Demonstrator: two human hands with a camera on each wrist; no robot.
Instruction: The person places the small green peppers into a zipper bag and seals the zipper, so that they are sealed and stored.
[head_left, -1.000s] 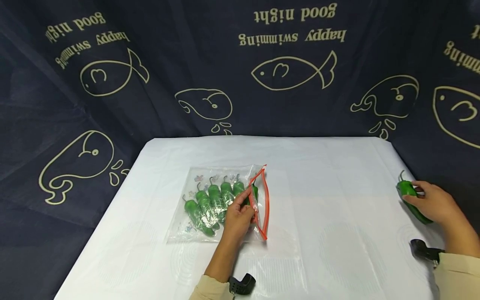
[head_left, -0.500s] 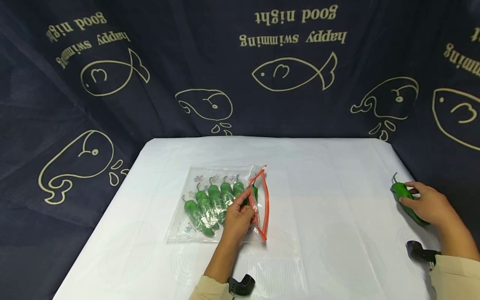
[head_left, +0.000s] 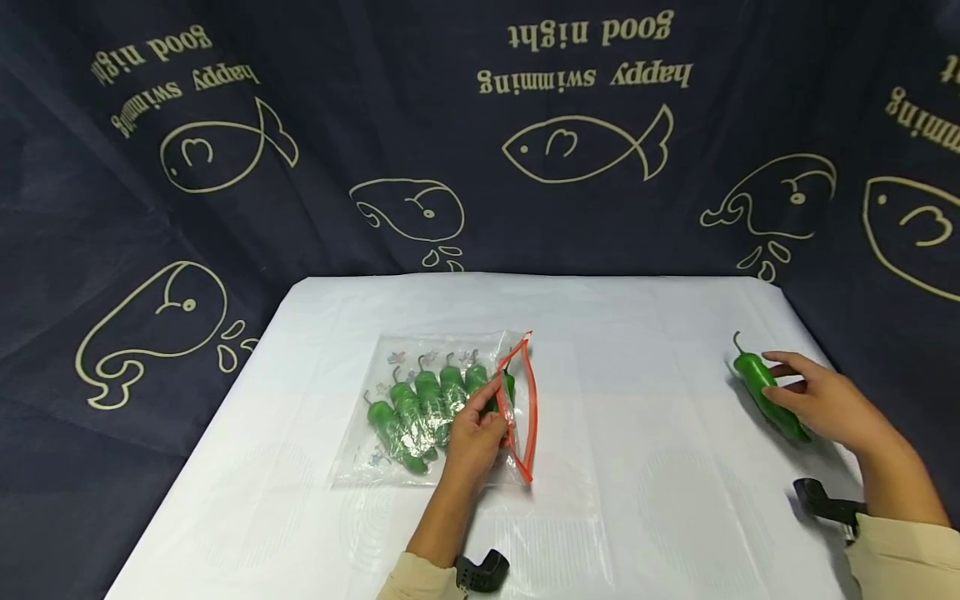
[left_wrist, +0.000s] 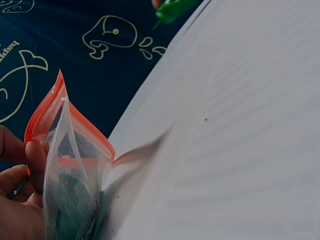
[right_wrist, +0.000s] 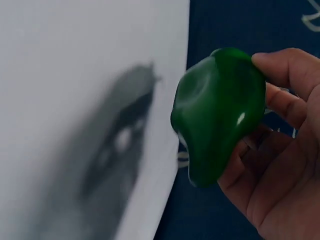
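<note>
A clear zip bag (head_left: 352, 462) with a red zip edge lies on the table, its mouth parted toward the right. Several green peppers (head_left: 431, 392) lie side by side inside it. My left hand (head_left: 477, 433) pinches the bag's upper layer at the red edge, partly covering the pepper closest to the mouth. In the left wrist view, thumb and finger hold the red zip strip (left_wrist: 90, 130). Over at the table's right side, my right hand (head_left: 832, 404) grips another green pepper (head_left: 765, 396) by its side. The right wrist view shows that pepper (right_wrist: 220, 110) raised above the white surface.
The white-covered table (head_left: 660, 333) stretches between the bag and the right hand. A dark curtain (head_left: 585, 225) with fish and whale drawings hangs behind it and down both sides. Black wrist cameras (head_left: 483, 571) sit at both wrists.
My right hand has moved left with the pepper, away from the table's right edge. The left hand and the bag have stayed in place.
</note>
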